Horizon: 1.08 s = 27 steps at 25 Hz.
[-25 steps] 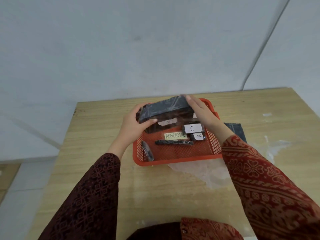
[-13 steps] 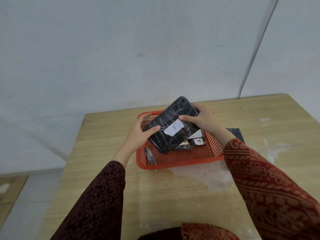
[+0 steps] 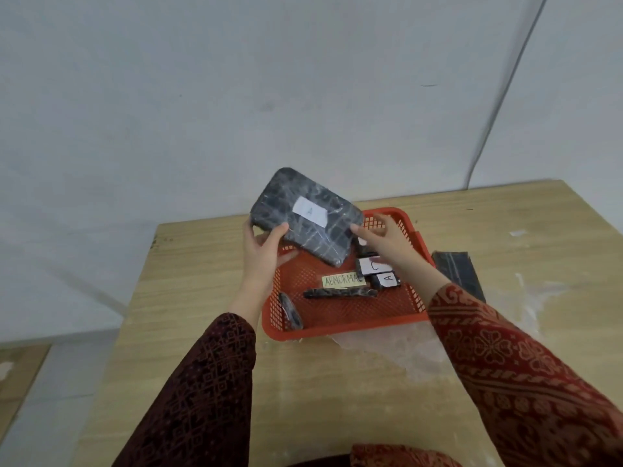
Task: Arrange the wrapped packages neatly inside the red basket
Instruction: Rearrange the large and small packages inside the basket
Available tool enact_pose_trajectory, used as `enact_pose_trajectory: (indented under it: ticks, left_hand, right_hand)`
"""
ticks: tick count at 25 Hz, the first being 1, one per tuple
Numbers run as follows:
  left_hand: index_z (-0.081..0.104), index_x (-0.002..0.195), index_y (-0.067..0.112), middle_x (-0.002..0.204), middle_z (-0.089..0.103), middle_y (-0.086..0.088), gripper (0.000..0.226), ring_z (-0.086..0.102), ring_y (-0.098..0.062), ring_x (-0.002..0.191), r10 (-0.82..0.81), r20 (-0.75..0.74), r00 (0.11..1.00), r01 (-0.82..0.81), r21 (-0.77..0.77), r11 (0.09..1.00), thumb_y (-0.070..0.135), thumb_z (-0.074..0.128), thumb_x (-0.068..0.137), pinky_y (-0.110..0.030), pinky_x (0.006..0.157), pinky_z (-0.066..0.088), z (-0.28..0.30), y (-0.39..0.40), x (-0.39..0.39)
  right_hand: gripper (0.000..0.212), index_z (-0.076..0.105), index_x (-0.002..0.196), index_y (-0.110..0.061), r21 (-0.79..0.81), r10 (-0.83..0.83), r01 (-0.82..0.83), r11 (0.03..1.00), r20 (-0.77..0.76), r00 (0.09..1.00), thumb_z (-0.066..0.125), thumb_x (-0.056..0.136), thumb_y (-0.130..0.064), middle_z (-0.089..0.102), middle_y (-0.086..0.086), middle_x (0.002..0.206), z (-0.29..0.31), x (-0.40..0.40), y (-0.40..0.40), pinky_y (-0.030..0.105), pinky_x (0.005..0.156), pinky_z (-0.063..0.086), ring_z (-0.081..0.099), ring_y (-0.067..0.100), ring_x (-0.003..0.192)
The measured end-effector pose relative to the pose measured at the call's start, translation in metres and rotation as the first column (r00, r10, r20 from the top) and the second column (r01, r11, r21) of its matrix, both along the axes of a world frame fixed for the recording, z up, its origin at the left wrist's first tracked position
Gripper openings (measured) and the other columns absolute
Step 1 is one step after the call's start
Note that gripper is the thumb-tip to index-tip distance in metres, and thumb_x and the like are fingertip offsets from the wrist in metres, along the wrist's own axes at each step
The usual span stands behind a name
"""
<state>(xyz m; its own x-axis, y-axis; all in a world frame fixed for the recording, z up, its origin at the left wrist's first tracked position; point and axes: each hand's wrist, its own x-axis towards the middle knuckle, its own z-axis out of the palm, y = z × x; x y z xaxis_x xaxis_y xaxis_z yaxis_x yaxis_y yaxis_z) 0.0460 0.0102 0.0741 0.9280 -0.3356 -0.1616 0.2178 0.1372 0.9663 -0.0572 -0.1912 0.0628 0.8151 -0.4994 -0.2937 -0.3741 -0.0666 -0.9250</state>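
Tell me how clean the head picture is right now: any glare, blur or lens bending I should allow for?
Head view: soft, even light, no hard shadows. The large wrapped package shows pale sheen streaks on its film, and the letter on its label is faint. The left hand and right hand look slightly soft. The cable on the wall bows, a wide-angle effect. The ABNORMAL label in the red basket reads clearly.

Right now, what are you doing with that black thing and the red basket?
A person is sorting wrapped packages into a red basket on a wooden table. Both hands hold up a big dark package with a white label, tilted above the basket's far left corner: the left hand grips its left edge, the right hand its right edge. Smaller packages and a yellow note already lie in the basket. Another dark package waits on the table to its right.
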Motion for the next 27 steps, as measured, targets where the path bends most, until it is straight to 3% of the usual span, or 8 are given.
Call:
enact_pose_trajectory:
  ticks: [3,7,11,15,18,22,25,27]
  left_hand:
    - [0.037,0.12,0.02,0.116,0.056,-0.007,0.058,0.063,-0.02,0.103,0.088,-0.016,0.996,-0.086,0.108,0.99,0.028,0.076,0.077,-0.037,0.077,0.058,-0.022,-0.006,-0.003]
    - [0.04,0.114,0.019,0.114,0.057,-0.001,0.059,0.059,-0.011,0.096,0.012,0.184,0.983,-0.096,0.455,0.886,0.039,0.078,0.073,-0.013,0.07,0.044,-0.042,-0.009,-0.003]
    - [0.043,0.115,0.017,0.116,0.049,0.002,0.06,0.051,-0.019,0.11,-0.104,0.346,0.932,-0.147,0.626,0.766,0.035,0.08,0.071,-0.025,0.084,0.039,-0.056,-0.006,0.007]
    - [0.017,0.146,0.025,0.141,0.031,-0.016,0.09,0.04,-0.026,0.125,-0.346,0.382,0.857,-0.07,0.751,0.657,0.026,0.076,0.078,-0.034,0.101,0.035,-0.069,-0.013,0.007]
    - [0.032,0.142,0.01,0.141,0.026,-0.022,0.064,0.035,-0.036,0.127,-0.444,0.422,0.79,-0.161,0.843,0.513,0.029,0.063,0.089,-0.039,0.101,0.038,-0.081,-0.02,0.002]
    - [0.036,0.141,0.003,0.146,0.027,-0.026,0.057,0.028,-0.044,0.13,-0.582,0.378,0.72,-0.223,0.92,0.321,0.038,0.045,0.096,-0.047,0.107,0.026,-0.094,-0.022,0.005]
    - [0.024,0.147,0.005,0.154,0.016,-0.027,0.062,0.004,-0.041,0.144,-0.68,0.341,0.649,-0.172,0.937,0.306,0.035,0.043,0.097,-0.046,0.117,0.006,-0.108,-0.02,0.003]
    - [0.007,0.15,0.004,0.157,0.001,-0.026,0.068,-0.009,-0.037,0.145,-0.718,0.288,0.634,-0.117,0.953,0.28,0.028,0.043,0.097,-0.044,0.118,-0.002,-0.116,-0.018,-0.001]
  right_hand:
    - [0.064,0.039,0.137,-0.011,0.261,0.029,-0.026,0.965,-0.01,1.0,0.065,0.085,-0.038,0.06,0.01,0.121,-0.031,-0.001,0.007,0.033,0.077,0.059,0.065,0.023,0.103]
    - [0.035,0.054,0.123,-0.005,0.141,-0.012,0.016,0.99,-0.027,1.0,0.062,0.09,-0.016,0.065,0.019,0.116,-0.051,0.021,-0.001,0.044,0.083,0.058,0.067,0.03,0.098]
    - [0.037,0.054,0.128,-0.005,0.002,0.006,-0.006,1.0,-0.111,0.994,0.056,0.093,-0.016,0.064,0.017,0.116,-0.068,0.034,-0.008,0.037,0.08,0.057,0.065,0.029,0.099]
    - [0.037,0.056,0.125,-0.007,-0.178,0.009,-0.045,0.983,-0.199,0.98,0.059,0.092,-0.023,0.066,0.013,0.112,-0.082,0.037,-0.01,0.036,0.073,0.056,0.064,0.026,0.089]
    - [0.041,0.054,0.128,-0.005,-0.267,-0.004,-0.059,0.962,-0.227,0.974,0.059,0.092,-0.023,0.066,0.013,0.112,-0.086,0.041,-0.009,0.024,0.067,0.046,0.059,0.02,0.086]
    - [0.047,0.044,0.136,-0.006,-0.279,-0.002,-0.059,0.959,-0.212,0.977,0.057,0.092,-0.016,0.061,0.016,0.123,-0.087,0.045,-0.003,0.027,0.077,0.046,0.06,0.026,0.105]
    - [0.048,0.043,0.137,-0.009,-0.317,0.025,-0.065,0.946,-0.129,0.991,0.057,0.091,-0.011,0.059,0.013,0.127,-0.083,0.04,0.003,0.028,0.083,0.047,0.058,0.026,0.109]
    - [0.047,0.045,0.137,-0.008,-0.407,0.074,-0.118,0.906,-0.122,0.99,0.055,0.092,-0.011,0.054,0.014,0.134,-0.083,0.036,0.009,0.032,0.096,0.044,0.052,0.027,0.121]
